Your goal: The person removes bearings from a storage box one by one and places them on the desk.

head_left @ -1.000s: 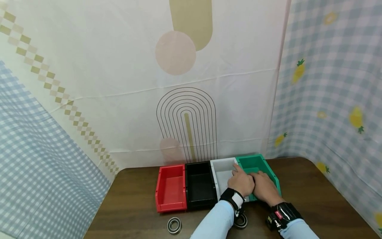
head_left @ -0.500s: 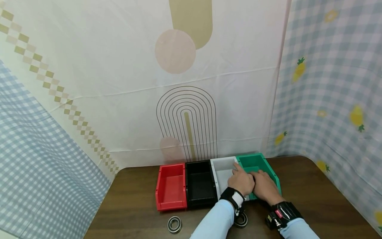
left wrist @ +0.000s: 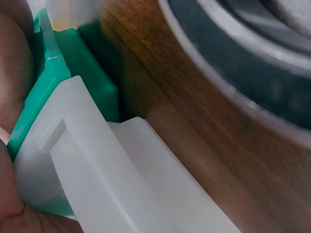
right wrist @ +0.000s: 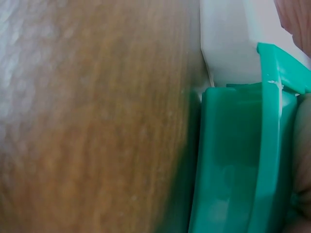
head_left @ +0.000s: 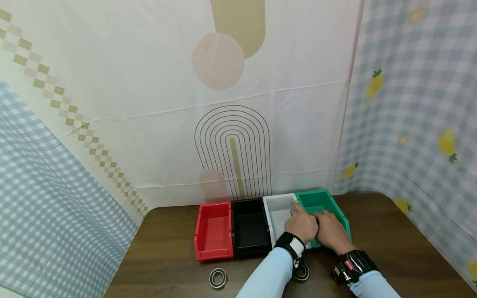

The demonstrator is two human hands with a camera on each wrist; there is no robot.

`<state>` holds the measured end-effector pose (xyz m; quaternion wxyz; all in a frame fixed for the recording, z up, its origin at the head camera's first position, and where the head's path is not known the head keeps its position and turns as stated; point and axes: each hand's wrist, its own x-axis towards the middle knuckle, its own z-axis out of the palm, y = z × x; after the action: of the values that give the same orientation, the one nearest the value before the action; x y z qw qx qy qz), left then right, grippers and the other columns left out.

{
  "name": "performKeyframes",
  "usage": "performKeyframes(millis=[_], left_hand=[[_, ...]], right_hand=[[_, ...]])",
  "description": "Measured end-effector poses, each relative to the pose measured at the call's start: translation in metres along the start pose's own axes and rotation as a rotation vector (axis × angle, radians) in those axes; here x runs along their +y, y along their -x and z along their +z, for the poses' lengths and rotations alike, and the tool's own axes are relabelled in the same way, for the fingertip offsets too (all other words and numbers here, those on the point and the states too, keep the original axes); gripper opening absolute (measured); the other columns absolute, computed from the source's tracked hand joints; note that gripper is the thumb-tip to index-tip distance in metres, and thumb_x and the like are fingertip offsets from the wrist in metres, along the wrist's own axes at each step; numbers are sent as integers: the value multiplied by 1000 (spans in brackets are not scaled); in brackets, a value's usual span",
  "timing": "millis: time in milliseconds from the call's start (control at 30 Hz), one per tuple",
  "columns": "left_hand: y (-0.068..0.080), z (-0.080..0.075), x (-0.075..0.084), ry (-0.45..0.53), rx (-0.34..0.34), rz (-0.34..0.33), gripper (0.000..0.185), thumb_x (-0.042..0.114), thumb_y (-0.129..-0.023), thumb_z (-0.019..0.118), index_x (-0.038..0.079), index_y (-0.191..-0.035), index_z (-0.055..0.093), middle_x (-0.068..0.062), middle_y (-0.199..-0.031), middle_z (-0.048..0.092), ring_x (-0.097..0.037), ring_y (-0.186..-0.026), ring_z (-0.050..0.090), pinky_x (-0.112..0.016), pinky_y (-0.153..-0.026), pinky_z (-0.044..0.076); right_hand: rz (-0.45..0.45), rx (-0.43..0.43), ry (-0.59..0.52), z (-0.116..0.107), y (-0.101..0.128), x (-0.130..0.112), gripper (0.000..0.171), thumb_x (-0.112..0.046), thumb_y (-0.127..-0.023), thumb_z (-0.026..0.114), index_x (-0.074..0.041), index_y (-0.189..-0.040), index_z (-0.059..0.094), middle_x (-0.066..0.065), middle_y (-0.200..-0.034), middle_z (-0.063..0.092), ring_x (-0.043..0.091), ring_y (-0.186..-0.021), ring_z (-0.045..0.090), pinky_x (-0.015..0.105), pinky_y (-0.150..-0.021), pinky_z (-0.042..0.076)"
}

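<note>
My left hand (head_left: 301, 227) reaches into the white bin (head_left: 280, 201), gripping its right side wall, index finger pointing toward the back. Right beside it, my right hand (head_left: 329, 232) is over the green bin (head_left: 339, 209) and grips its left wall, where the two bins meet. The left wrist view has the white wall (left wrist: 97, 155) and the green wall (left wrist: 36, 109) pressed side by side, with fingers at the left edge. In the right wrist view the front of the green bin (right wrist: 228, 160) stands against the white one (right wrist: 231, 43). Some fingertips are hidden behind the walls.
A black bin (head_left: 251, 229) and a red bin (head_left: 213, 234) continue the row to the left. One ball bearing (head_left: 218, 278) lies on the brown table (head_left: 164, 248) before the red bin; another bearing (head_left: 301, 273) is partly behind the left wrist. Cloth (head_left: 167, 149) hangs behind.
Hands and bins keep the same places against each other. Only the head view has tilted slightly, so the scene sits a little higher.
</note>
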<state>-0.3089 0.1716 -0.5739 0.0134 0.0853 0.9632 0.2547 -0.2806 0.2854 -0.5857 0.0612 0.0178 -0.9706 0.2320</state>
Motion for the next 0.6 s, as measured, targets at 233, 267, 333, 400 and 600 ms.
performKeyframes(millis=[233,267,333,400,600], left_hand=[[-1,-4,-1,-11,0,5,74,35,-105,48,-6,-163,29,-26,-132,67,-27,-69,64,-36,-53,48],[-1,-4,-2,-14,0,3,74,35,-105,48,-6,-163,29,-26,-131,67,-27,-67,63,-36,-52,48],[0,-4,-2,-28,1,-1,74,35,-105,48,-5,-164,29,-25,-129,68,-26,-66,62,-35,-52,47],[1,-5,-1,-53,2,-2,74,36,-105,48,-5,-164,30,-24,-126,69,-25,-66,62,-34,-52,48],[5,-5,4,-118,-8,8,73,38,-107,48,-4,-164,30,-20,-127,69,-22,-64,61,-33,-51,47]], right_hand=[[0,0,-4,2,-3,-1,35,-18,-102,64,-7,-134,73,18,-125,73,40,-115,62,58,-97,52],[-8,4,-9,2,-3,-1,35,-18,-102,64,-7,-134,73,18,-125,72,40,-116,62,59,-98,52],[-21,17,-23,4,-2,0,36,-17,-101,65,-7,-134,73,18,-125,71,40,-116,62,59,-98,52],[-39,32,-37,4,0,0,36,-16,-100,66,-6,-134,73,18,-123,71,39,-114,63,59,-97,53],[-65,43,-43,-1,6,5,38,-14,-100,67,-3,-136,71,18,-121,70,37,-110,63,57,-92,53]])
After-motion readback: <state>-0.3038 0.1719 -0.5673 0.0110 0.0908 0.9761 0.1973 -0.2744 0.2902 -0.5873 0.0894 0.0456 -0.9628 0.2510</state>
